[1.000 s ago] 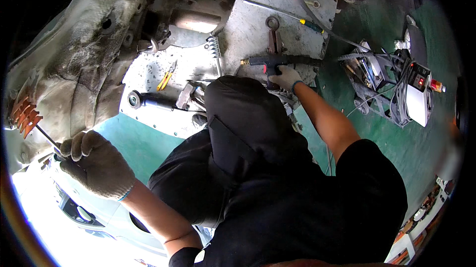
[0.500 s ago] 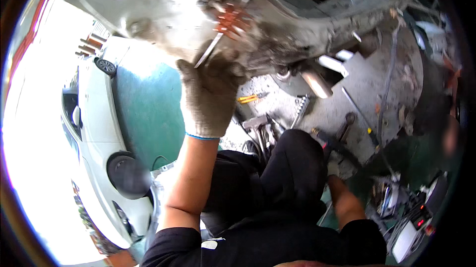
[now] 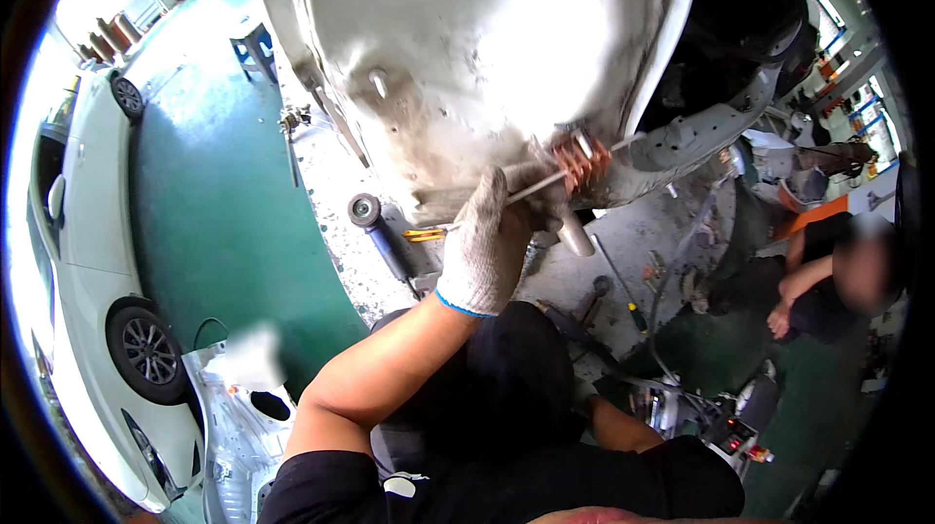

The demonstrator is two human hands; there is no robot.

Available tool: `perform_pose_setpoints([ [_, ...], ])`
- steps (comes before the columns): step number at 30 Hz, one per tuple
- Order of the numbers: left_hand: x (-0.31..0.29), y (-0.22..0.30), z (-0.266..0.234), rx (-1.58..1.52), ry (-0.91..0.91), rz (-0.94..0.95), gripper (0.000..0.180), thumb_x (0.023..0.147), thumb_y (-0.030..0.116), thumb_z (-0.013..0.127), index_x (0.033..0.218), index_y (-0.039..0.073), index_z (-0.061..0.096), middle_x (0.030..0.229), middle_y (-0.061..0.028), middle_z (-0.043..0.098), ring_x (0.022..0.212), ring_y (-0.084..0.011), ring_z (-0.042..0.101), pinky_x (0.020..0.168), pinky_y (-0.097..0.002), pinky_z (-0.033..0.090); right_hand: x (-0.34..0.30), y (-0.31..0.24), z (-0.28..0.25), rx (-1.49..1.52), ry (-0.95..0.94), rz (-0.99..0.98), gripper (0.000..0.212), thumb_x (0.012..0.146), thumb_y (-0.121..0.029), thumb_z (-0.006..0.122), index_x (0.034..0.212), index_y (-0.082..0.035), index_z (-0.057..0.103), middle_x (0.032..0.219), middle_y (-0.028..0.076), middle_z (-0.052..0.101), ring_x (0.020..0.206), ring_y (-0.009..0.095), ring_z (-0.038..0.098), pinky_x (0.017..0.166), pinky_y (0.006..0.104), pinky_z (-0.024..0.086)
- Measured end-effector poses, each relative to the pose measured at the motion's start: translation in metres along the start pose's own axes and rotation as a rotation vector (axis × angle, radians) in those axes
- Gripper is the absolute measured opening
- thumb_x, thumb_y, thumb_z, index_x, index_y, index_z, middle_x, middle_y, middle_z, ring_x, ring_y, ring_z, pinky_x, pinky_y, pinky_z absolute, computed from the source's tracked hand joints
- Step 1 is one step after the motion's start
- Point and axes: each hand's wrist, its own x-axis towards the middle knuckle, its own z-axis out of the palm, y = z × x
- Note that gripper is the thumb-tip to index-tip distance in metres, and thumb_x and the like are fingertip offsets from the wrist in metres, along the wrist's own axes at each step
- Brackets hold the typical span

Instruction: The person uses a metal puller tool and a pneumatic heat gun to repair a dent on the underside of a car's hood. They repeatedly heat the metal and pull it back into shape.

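Observation:
Gloved in off-white knit with a blue cuff, my left hand is closed around the near end of a thin metal rod. The rod runs up to the right through a row of copper-coloured rings at the lower edge of a white, dirt-stained vehicle body panel. My fingertips are partly hidden behind the hand. Low beside my right knee, only a bit of my right hand shows; its fingers are hidden.
An angle grinder and yellow-handled pliers lie left of my hand. To the right are a screwdriver, a wrench and a cable. Another person sits at right. A white car stands at left.
The view has shifted, showing more of the panel and the other person at right. My left hand appears lower and farther right, still at the rod's end. The grinder has come into view.

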Motion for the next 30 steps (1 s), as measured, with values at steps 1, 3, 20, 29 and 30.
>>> perform_pose_setpoints([
  [1,-0.002,-0.001,0.000,-0.065,-0.006,-0.002,0.064,0.108,0.053,0.039,0.129,-0.004,0.061,0.111,-0.0142,0.070,0.098,-0.0244,0.064,0.087,-0.0382,0.047,-0.021,0.004,-0.008,-0.027,-0.013,-0.014,0.058,0.087,-0.039,0.072,0.137,-0.011,0.062,0.124,0.014,0.070,0.112,0.034,0.068,0.094,0.0469,0.056],
  [3,-0.006,0.004,-0.006,-0.139,0.045,-0.085,0.066,0.107,0.055,0.041,0.131,-0.004,0.060,0.113,-0.0139,0.069,0.098,-0.0241,0.063,0.085,-0.0383,0.048,-0.058,0.001,-0.036,-0.008,0.000,0.033,0.059,0.086,-0.040,0.073,0.136,-0.012,0.063,0.123,0.014,0.070,0.112,0.034,0.068,0.094,0.0468,0.056],
  [20,-0.064,0.041,0.025,-0.157,0.538,-0.592,0.083,0.098,0.072,0.047,0.147,0.005,0.045,0.139,-0.0205,0.058,0.123,-0.0350,0.058,0.105,-0.0481,0.042,-0.282,-0.004,-0.184,0.054,0.143,0.146,0.075,0.072,-0.036,0.085,0.138,-0.012,0.061,0.126,0.019,0.070,0.115,0.035,0.066,0.099,0.0405,0.053],
  [29,-0.051,0.040,0.023,-0.409,0.894,-0.161,0.033,0.109,0.037,0.045,0.109,0.009,0.063,0.098,-0.0119,0.071,0.084,-0.0289,0.065,0.079,-0.0403,0.051,-0.472,-0.074,-0.298,0.259,0.172,0.167,0.073,0.066,-0.035,0.085,0.126,-0.001,0.063,0.112,0.024,0.072,0.107,0.038,0.070,0.096,0.0417,0.054],
  [30,-0.050,0.038,0.025,-0.402,0.861,-0.179,0.033,0.109,0.038,0.047,0.111,0.009,0.062,0.100,-0.0126,0.071,0.085,-0.0295,0.065,0.079,-0.0407,0.051,-0.492,-0.089,-0.318,0.265,0.140,0.174,0.074,0.066,-0.034,0.085,0.127,0.000,0.062,0.115,0.025,0.071,0.109,0.039,0.068,0.097,0.0425,0.053],
])
